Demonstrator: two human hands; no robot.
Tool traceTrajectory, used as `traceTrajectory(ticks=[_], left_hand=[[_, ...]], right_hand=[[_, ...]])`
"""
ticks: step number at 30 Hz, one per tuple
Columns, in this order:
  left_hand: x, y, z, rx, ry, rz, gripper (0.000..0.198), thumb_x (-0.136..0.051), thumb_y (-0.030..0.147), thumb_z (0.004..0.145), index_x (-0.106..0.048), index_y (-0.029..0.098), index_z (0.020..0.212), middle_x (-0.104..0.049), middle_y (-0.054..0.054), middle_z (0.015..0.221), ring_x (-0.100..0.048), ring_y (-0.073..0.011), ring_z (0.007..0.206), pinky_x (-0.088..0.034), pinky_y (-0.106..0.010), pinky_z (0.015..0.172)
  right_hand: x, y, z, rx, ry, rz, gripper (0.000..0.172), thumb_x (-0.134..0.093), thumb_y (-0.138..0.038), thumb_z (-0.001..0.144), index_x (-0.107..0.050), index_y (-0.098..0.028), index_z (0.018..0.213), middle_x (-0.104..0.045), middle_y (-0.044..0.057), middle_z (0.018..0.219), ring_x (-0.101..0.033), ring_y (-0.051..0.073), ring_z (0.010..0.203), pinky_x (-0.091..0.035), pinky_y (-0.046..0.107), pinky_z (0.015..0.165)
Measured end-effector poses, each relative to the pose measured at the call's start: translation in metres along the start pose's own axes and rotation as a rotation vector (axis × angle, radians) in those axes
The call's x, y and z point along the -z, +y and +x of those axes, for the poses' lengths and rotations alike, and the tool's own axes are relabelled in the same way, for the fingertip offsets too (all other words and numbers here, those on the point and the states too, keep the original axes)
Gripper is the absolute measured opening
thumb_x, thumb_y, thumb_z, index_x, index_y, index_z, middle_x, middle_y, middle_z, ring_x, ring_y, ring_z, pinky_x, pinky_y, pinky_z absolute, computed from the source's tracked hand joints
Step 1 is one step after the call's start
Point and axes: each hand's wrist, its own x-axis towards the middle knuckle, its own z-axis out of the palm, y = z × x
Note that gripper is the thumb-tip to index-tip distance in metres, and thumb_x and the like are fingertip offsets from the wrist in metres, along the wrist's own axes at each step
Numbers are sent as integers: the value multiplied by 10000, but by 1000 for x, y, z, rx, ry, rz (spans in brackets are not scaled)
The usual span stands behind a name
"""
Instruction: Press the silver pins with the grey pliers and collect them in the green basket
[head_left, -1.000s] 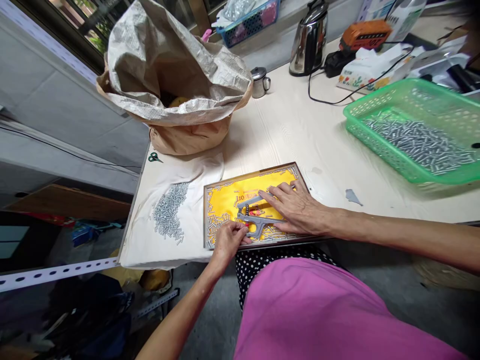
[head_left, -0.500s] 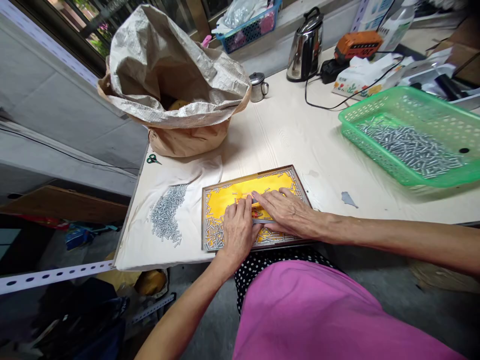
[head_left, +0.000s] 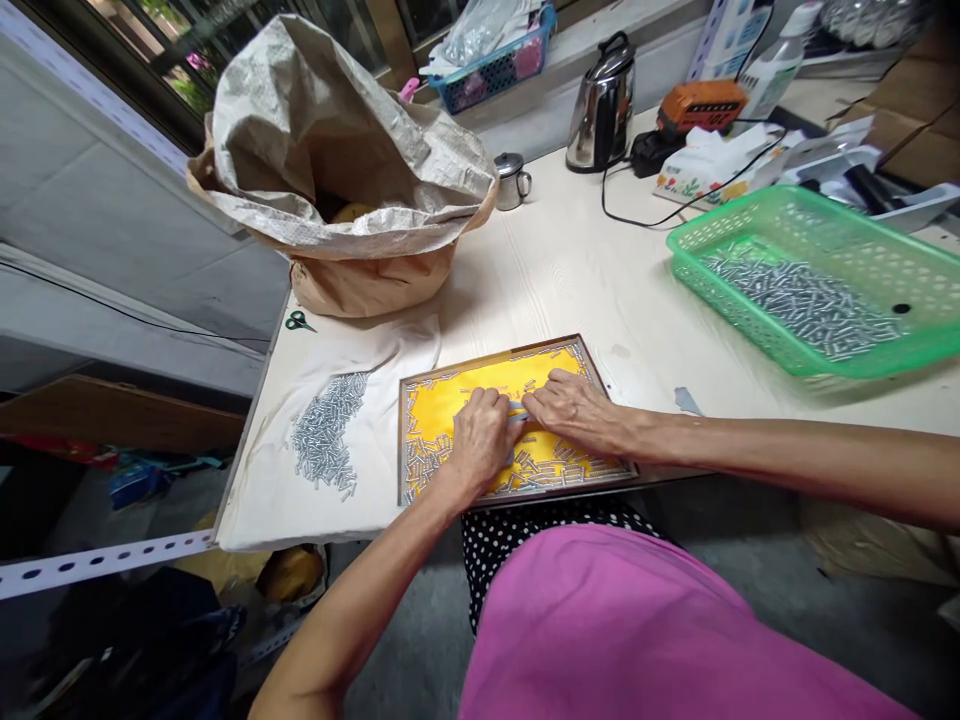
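My left hand is closed over the yellow-bottomed tray, its fingers curled around a thin grey strip. From the other side my right hand grips the strip's right end, thumb and fingers pinched together. Most of the strip is covered by my fingers, so its exact kind cannot be made out. Small silvery metal pins lie in the tray, many along its near side and some by the rim. A pile of similar pins rests on a white cloth left of the tray.
A green basket with more pins stands on the right. At the back left is a large open sack, with scissors near it. A lidded metal cup, a kettle and a black cord are further back.
My fingers were stretched flat over the grey strips; now both hands are curled in and closed. My right hand has drawn slightly up, baring pins at the tray's near side.
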Motion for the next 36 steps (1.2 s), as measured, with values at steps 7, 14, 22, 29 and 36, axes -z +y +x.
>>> traceTrajectory(ticks=[7, 14, 22, 29, 36], left_hand=[[-1, 4, -7, -68, 133, -25, 416, -606, 286, 915, -527, 112, 1285, -620, -170, 1235, -570, -282, 1149, -524, -428, 925], [6, 1, -13, -431, 144, 85, 305, -390, 153, 986, -683, 175, 1066, -530, -82, 1433, -364, -293, 1431, -348, -550, 1154], [24, -16, -37, -348, 298, 110, 253, -447, 210, 990, -652, 181, 1135, -591, -79, 1325, -461, -237, 1324, -411, -426, 1105], [13, -128, -156, 688, 113, 198, 241, -463, 182, 952, -695, 161, 891, -647, -122, 933, -548, -267, 954, -469, -372, 825], [-16, -165, -190, 724, -95, 150, 257, -441, 120, 906, -695, 158, 906, -655, -126, 949, -544, -257, 976, -426, -352, 848]], right_hand=[[0, 17, -14, -65, 196, 170, 347, -440, -450, 975, -555, -142, 1086, -639, 101, 947, -538, 229, 852, -336, 354, 770], [3, 59, -22, -179, 307, 311, 439, -250, -452, 1024, -584, -176, 955, -639, 115, 888, -550, 231, 823, -370, 377, 763], [-7, 96, -30, -174, 272, 316, 413, -313, -515, 1009, -564, -233, 844, -640, 83, 870, -554, 206, 828, -333, 392, 841], [-25, 88, -49, -172, 287, 429, 435, -318, -557, 984, -576, -242, 830, -627, 77, 794, -560, 224, 752, -371, 408, 817], [-36, 67, -42, -152, 258, 503, 447, -317, -563, 985, -580, -250, 805, -660, 71, 833, -591, 237, 815, -361, 426, 862]])
